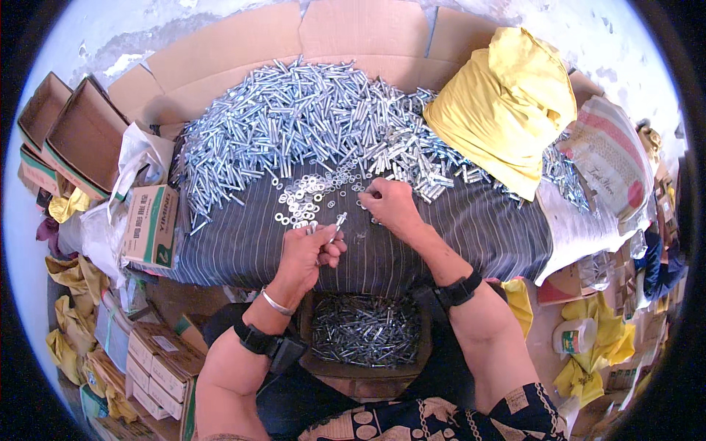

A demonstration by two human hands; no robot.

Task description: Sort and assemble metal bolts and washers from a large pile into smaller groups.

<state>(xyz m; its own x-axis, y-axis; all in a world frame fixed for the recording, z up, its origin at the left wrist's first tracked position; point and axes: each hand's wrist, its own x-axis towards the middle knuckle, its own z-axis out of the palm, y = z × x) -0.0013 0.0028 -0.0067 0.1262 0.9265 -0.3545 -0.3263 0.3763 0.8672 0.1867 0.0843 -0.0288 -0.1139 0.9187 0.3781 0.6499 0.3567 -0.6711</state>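
Silver bolt [342, 219]: on the near side of the washers [307, 200], tilted up from the left hand; slim and shiny, its upper end clear of the fingers. Something wider seems to sit near that end, too small for me to make out.
Left hand [312, 250]: just on the near side of the washers, closed around the bolt; held low on the shaft, I'd say, to leave the upper end free.
Right hand [393, 204]: at the right edge of the washers, fingers bent and drawn narrow; whether anything is between them, I cannot tell.
Washers: flat pale rings, some overlapping, some lying singly on the dark striped counter [456, 242]; probably spread out so that one can be picked up easily.
Heap [279, 110]: right behind the washers, a broad bank of silver pieces pointing every way.
Cardboard [360, 37]: upright well behind the washers, likely a wall to stop the heap sliding off.
Yellow bag [507, 110]: beyond the washers to the right, bulky and creased, resting on the heap's right part.
Box [331, 367]: nearer the person than the washers, below the counter's edge, full of metal pieces; presumably set there for a short reach.
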